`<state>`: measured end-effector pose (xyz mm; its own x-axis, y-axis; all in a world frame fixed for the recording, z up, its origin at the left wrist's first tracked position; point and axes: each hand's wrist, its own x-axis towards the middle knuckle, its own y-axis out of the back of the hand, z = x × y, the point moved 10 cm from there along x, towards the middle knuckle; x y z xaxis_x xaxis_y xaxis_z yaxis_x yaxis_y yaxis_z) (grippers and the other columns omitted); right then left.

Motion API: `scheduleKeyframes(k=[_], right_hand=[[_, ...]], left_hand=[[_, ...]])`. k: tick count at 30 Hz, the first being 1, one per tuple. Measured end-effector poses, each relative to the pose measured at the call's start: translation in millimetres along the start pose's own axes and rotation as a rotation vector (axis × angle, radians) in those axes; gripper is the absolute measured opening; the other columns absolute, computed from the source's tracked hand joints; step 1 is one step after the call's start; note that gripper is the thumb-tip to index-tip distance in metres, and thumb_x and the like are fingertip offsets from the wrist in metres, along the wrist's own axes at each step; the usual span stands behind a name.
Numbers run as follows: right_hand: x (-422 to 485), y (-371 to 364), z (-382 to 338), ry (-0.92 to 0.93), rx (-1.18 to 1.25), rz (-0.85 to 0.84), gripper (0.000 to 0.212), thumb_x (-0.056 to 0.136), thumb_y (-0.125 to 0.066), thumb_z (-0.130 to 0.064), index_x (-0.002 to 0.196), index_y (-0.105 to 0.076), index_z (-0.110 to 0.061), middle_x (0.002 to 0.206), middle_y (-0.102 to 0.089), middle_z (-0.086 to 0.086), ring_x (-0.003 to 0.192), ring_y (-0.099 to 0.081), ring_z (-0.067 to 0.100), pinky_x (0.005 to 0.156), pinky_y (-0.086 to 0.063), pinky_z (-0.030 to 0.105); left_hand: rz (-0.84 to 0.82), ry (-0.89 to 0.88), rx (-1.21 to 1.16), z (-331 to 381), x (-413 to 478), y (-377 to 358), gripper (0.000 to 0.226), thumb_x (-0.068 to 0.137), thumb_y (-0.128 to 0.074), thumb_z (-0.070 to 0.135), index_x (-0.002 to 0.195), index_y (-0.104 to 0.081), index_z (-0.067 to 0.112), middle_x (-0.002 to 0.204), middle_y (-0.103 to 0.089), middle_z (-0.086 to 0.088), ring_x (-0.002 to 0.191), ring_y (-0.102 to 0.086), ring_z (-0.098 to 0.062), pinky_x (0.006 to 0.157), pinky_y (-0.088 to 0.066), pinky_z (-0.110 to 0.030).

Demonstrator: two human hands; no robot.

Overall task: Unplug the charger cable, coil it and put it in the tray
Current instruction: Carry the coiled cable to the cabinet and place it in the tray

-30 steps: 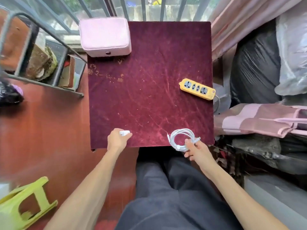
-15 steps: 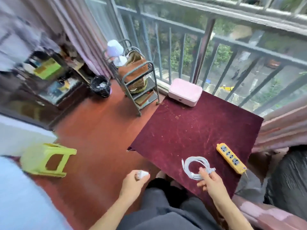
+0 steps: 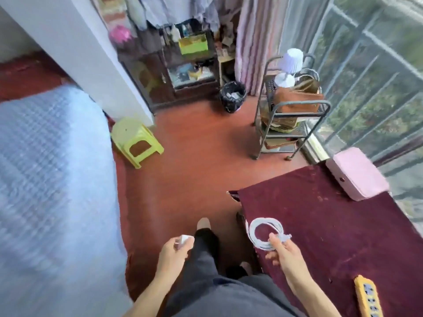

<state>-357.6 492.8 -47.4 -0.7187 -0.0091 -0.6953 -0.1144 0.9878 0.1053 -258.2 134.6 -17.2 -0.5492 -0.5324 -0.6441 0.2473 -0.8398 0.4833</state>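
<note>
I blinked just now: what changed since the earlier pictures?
The view swung left toward the room. The left hand, gripping the white plug, moved off the table. Unchanged: the right hand holds the coiled cable; power strip and pink box lie on the table.

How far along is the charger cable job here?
Done: the cable is coiled and free of the yellow power strip. In hand: the right hand grips it, the left hand holds the white charger block. Left: putting it in the tray, not identifiable here.
</note>
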Motion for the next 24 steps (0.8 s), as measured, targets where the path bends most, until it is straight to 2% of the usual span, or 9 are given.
scheduleKeyframes(k=[3, 6, 8, 12, 17, 21, 24], right_hand=[[28, -38, -27, -0.002, -0.076, -0.041, 0.023, 0.105, -0.067, -0.028, 0.101, -0.074, -0.006, 0.061, -0.073, -0.005, 0.050, -0.062, 0.002, 0.051, -0.043, 0.021], [56, -77, -53, -0.028, -0.122, -0.060, 0.023, 0.104, -0.068, -0.030, 0.101, -0.074, -0.008, 0.065, -0.077, -0.002, 0.054, -0.064, 0.006, 0.052, -0.044, 0.023], [70, -98, -70, -0.045, -0.126, -0.067, 0.024, 0.104, -0.068, -0.031, 0.101, -0.074, -0.008, 0.064, -0.076, 0.000, 0.050, -0.062, 0.005, 0.047, -0.043, 0.020], [100, -139, -108, -0.021, -0.103, -0.046, 0.022, 0.104, -0.068, -0.029, 0.100, -0.073, -0.008, 0.062, -0.074, -0.001, 0.048, -0.062, 0.005, 0.045, -0.039, 0.018], [134, -179, -151, -0.010, -0.038, -0.020, 0.022, 0.103, -0.069, -0.031, 0.095, -0.073, -0.011, 0.068, -0.075, 0.000, 0.051, -0.064, 0.007, 0.049, -0.041, 0.022], [168, -198, -183, -0.023, 0.005, -0.001, 0.023, 0.103, -0.069, -0.032, 0.099, -0.075, -0.010, 0.078, -0.079, 0.010, 0.055, -0.064, 0.011, 0.052, -0.041, 0.025], [200, -209, -205, -0.041, 0.054, 0.000, 0.028, 0.105, -0.067, -0.028, 0.105, -0.077, -0.002, 0.084, -0.080, 0.018, 0.059, -0.062, 0.016, 0.053, -0.040, 0.027]], left_hand=[[0.058, 0.068, -0.082, -9, 24, 25, 0.024, 0.090, -0.072, 0.040, 0.090, -0.073, 0.017, 0.079, -0.077, 0.002, 0.069, -0.072, -0.012, 0.067, -0.055, -0.030], [0.070, 0.101, -0.134, -5, 56, 55, 0.021, 0.091, -0.073, 0.038, 0.093, -0.073, 0.017, 0.085, -0.078, 0.001, 0.072, -0.072, -0.016, 0.073, -0.057, -0.035], [0.056, 0.108, -0.137, 6, 76, 71, 0.020, 0.092, -0.072, 0.036, 0.093, -0.073, 0.016, 0.087, -0.078, -0.001, 0.074, -0.072, -0.020, 0.077, -0.058, -0.040], [0.010, 0.071, -0.112, 47, 119, 101, 0.018, 0.091, -0.072, 0.036, 0.089, -0.074, 0.019, 0.087, -0.079, -0.001, 0.072, -0.071, -0.017, 0.075, -0.056, -0.036], [-0.044, -0.004, -0.078, 116, 182, 131, 0.022, 0.091, -0.070, 0.041, 0.099, -0.071, 0.021, 0.090, -0.078, 0.000, 0.076, -0.073, -0.017, 0.075, -0.056, -0.032], [-0.057, -0.032, -0.079, 163, 227, 139, 0.024, 0.092, -0.070, 0.043, 0.102, -0.071, 0.020, 0.094, -0.077, 0.001, 0.074, -0.073, -0.014, 0.075, -0.056, -0.032], [-0.072, -0.021, -0.069, 188, 259, 138, 0.026, 0.092, -0.070, 0.042, 0.104, -0.071, 0.019, 0.096, -0.077, 0.000, 0.074, -0.072, -0.015, 0.074, -0.057, -0.031]])
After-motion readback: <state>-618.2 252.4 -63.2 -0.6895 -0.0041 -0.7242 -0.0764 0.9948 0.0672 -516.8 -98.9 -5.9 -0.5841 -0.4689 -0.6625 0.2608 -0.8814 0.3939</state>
